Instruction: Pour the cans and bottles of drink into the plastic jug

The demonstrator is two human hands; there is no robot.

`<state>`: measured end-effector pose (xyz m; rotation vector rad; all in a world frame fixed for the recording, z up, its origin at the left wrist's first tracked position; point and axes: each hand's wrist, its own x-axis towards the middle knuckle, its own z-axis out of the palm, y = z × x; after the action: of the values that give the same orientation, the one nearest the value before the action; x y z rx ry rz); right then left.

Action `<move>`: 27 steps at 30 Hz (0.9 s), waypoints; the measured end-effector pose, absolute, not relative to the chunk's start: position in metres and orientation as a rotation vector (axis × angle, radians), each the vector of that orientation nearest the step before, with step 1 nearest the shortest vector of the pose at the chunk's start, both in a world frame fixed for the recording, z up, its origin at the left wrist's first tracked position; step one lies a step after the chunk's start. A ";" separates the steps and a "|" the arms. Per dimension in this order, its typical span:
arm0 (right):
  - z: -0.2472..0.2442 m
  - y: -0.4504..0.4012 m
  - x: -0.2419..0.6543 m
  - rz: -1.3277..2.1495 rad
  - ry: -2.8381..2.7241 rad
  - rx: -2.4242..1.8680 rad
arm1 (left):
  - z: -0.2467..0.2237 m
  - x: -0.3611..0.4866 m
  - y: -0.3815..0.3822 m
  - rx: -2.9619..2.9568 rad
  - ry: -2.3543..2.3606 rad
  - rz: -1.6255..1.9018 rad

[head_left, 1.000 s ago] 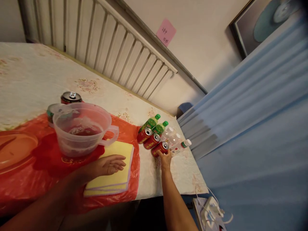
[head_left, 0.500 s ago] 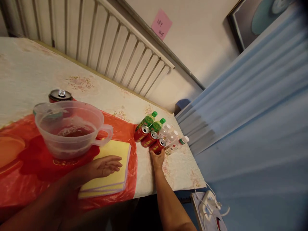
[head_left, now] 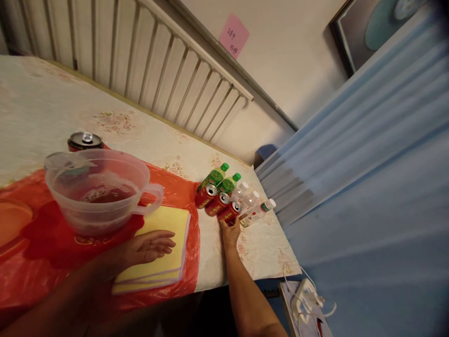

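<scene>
- Toward nine o'clock, a translucent jug (head_left: pixel 98 215) stands on the red-covered part of the surface (head_left: pixel 213 262), some dark liquid inside and its handle at the jug's three o'clock.
- Toward eight o'clock, the left hand (head_left: pixel 150 246) is loosely spread and holds nothing, over a yellow stack (head_left: pixel 177 218); whether it touches the stack I cannot tell.
- Close below centre, toward six o'clock, the rightmost red can (head_left: pixel 228 214) stands beside two more red cans (head_left: pixel 215 206), which lie toward its ten o'clock. Its top shows a dark opening, so it is probably light if drained: thin-walled, smooth, easily dented, a little slippery if damp.
- At that can's six o'clock, the right hand (head_left: pixel 230 234) is curled partway closed around its lower side. Low on the wall seems a sound hold, with light, even pressure.
- At its three o'clock, a white-capped bottle (head_left: pixel 257 214) crowds that side, so fingers have little room there.
</scene>
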<state>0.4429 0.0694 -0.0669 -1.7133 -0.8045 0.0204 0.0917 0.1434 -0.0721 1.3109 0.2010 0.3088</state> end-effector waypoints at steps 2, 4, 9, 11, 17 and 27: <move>-0.066 0.069 0.442 0.028 -0.801 -1.713 | -0.070 0.091 0.143 1.296 0.223 0.311; -0.065 0.068 0.442 0.034 -0.797 -1.714 | -0.069 0.092 0.143 1.293 0.238 0.300; -0.065 0.068 0.442 0.042 -0.786 -1.725 | -0.072 0.093 0.143 1.311 0.241 0.295; -0.066 0.069 0.443 0.040 -0.783 -1.730 | -0.076 0.094 0.144 1.311 0.242 0.300; -0.071 0.069 0.446 0.027 -0.780 -1.741 | -0.079 0.094 0.146 1.315 0.209 0.288; -0.071 0.071 0.444 0.045 -0.812 -1.704 | -0.077 0.094 0.146 1.305 0.223 0.301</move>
<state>0.4436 0.0707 -0.0709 -1.7037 -0.8125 0.0449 0.0938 0.1456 -0.0768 1.3054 0.2234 0.3008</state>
